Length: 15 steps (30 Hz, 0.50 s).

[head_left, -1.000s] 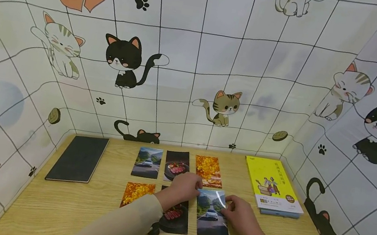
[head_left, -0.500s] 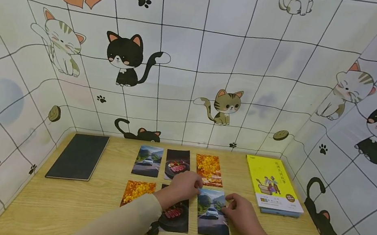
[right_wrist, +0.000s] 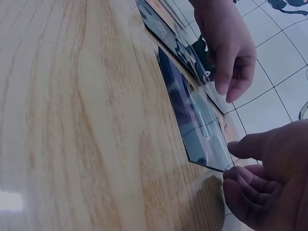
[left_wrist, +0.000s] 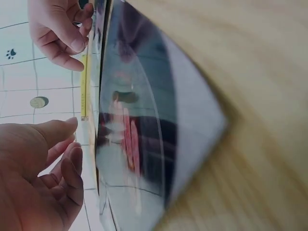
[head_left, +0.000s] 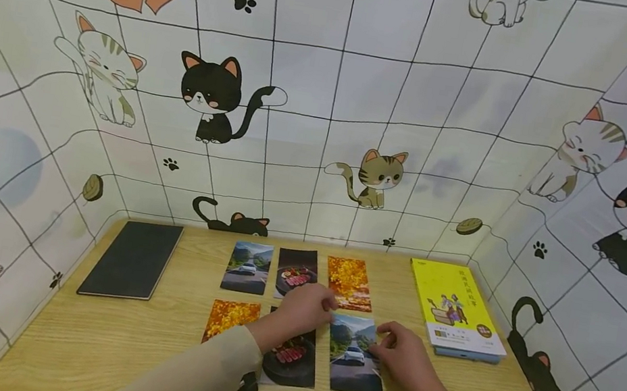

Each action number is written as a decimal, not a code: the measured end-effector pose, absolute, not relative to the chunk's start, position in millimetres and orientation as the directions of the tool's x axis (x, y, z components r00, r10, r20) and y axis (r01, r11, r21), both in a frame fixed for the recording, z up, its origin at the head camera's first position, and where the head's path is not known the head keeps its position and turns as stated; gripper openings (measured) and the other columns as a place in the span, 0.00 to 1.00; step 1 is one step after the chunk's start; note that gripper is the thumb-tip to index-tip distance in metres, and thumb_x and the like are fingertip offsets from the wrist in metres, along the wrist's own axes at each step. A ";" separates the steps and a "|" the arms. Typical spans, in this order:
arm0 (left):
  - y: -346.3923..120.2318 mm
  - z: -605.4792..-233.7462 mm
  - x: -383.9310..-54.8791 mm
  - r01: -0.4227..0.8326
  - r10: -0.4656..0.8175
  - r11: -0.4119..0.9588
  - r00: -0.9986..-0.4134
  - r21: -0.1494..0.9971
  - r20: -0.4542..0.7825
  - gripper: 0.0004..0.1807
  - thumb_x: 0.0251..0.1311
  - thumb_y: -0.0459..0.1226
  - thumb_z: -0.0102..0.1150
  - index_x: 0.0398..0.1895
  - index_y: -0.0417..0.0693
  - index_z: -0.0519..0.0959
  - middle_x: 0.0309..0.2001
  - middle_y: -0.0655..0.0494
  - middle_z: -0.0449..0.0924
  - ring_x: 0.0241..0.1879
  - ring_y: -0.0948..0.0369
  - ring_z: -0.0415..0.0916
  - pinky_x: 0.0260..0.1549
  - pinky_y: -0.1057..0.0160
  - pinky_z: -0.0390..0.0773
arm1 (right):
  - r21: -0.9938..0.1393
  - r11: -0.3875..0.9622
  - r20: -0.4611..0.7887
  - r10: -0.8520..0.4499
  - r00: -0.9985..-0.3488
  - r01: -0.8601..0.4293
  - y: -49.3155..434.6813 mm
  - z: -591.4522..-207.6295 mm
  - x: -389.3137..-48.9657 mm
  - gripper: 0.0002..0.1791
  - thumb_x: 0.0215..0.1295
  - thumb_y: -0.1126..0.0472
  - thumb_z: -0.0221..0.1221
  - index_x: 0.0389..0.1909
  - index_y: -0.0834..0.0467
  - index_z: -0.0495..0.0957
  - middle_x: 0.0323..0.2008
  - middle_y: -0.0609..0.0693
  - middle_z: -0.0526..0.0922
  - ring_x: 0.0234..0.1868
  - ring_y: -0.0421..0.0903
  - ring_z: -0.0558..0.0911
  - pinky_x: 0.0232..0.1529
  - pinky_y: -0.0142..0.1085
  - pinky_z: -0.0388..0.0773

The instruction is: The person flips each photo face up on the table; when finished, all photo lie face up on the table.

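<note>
A photo card of a white car on a mountain road (head_left: pixel 354 359) lies on the table at the right end of the near row. My left hand (head_left: pixel 304 309) reaches over a steak photo card (head_left: pixel 290 363) and pinches the car card's top left corner. At the card's right edge, my right hand (head_left: pixel 403 357) holds it between thumb and curled fingers; the right wrist view shows these fingers (right_wrist: pixel 240 185) at the card's (right_wrist: pixel 192 120) corner. In the left wrist view, the left hand (left_wrist: pixel 43 168) has thumb and forefinger close together; their contact with the card is hard to make out.
An autumn-leaf card (head_left: pixel 231 320) lies left in the near row, partly behind my left sleeve. Behind are a car card (head_left: pixel 247 268), a steak card (head_left: pixel 296 275) and a leaf card (head_left: pixel 349 283). A black notebook (head_left: pixel 132 260) is left; a yellow book (head_left: pixel 451 299) is right.
The bright glare on the top of the near car card has gone, and the card looks flatter. Both hands stay nearly still; the whole view shifts slightly.
</note>
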State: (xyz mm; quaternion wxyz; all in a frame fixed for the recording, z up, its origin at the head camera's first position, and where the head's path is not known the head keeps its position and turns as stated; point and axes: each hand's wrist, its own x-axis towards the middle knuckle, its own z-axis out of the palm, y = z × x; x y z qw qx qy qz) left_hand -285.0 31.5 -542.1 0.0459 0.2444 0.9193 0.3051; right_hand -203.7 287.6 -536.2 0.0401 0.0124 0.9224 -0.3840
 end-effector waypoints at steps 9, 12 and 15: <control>-20.0 -529.3 -266.2 0.431 0.487 0.636 -0.868 0.640 0.101 0.11 0.70 0.43 0.78 0.51 0.52 0.91 0.46 0.61 0.87 0.41 0.65 0.82 0.42 0.58 0.85 | -0.701 0.711 0.002 -0.081 -0.997 -0.059 298.1 -524.2 -202.9 0.20 0.75 0.61 0.73 0.62 0.64 0.83 0.33 0.46 0.81 0.27 0.44 0.80 0.25 0.37 0.79; -40.5 -527.7 -264.2 0.429 0.478 0.637 -0.872 0.641 0.107 0.12 0.71 0.44 0.77 0.52 0.52 0.90 0.49 0.60 0.87 0.41 0.65 0.82 0.41 0.58 0.85 | -0.635 0.758 0.091 -0.118 -0.989 -0.148 305.3 -520.3 -207.2 0.21 0.76 0.59 0.72 0.63 0.63 0.84 0.34 0.45 0.81 0.29 0.41 0.79 0.28 0.36 0.78; -61.8 -526.3 -262.9 0.431 0.475 0.645 -0.873 0.631 0.111 0.13 0.73 0.46 0.75 0.54 0.53 0.89 0.51 0.59 0.86 0.43 0.62 0.83 0.42 0.56 0.86 | -0.556 0.802 0.156 -0.159 -0.975 -0.219 312.2 -516.0 -211.2 0.23 0.75 0.55 0.73 0.64 0.62 0.84 0.40 0.47 0.82 0.35 0.42 0.81 0.33 0.37 0.80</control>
